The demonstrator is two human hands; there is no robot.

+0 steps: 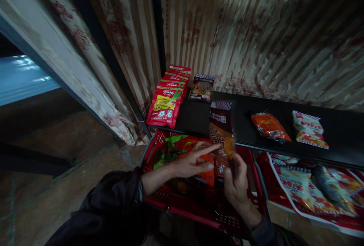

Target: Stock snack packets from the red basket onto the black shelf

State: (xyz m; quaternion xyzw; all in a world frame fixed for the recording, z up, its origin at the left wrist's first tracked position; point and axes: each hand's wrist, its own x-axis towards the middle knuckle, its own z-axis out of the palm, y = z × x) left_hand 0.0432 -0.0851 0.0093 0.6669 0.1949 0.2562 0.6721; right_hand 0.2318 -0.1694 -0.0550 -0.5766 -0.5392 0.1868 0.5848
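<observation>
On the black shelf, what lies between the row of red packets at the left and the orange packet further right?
In the head view, one dark packet lies between the red packets and the orange packet; otherwise bare black shelf.

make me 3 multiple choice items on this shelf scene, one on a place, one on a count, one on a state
1. Where does the stack of red packets lie?
A. at the left end of the shelf
B. inside the basket
C. on the floor

2. How many packets lie singly on the right part of the shelf?
A. none
B. two
C. five

3. How is the brown packet held?
A. flat on the shelf
B. upright in the right hand, the left hand touching it
C. hanging from a hook

Answers:
1 A, the stack sits on the black shelf by the curtain, above the red basket.
2 B, an orange packet and a pale packet lie there apart.
3 B, right fingers grip its lower part and the left forefinger reaches its side.
</observation>
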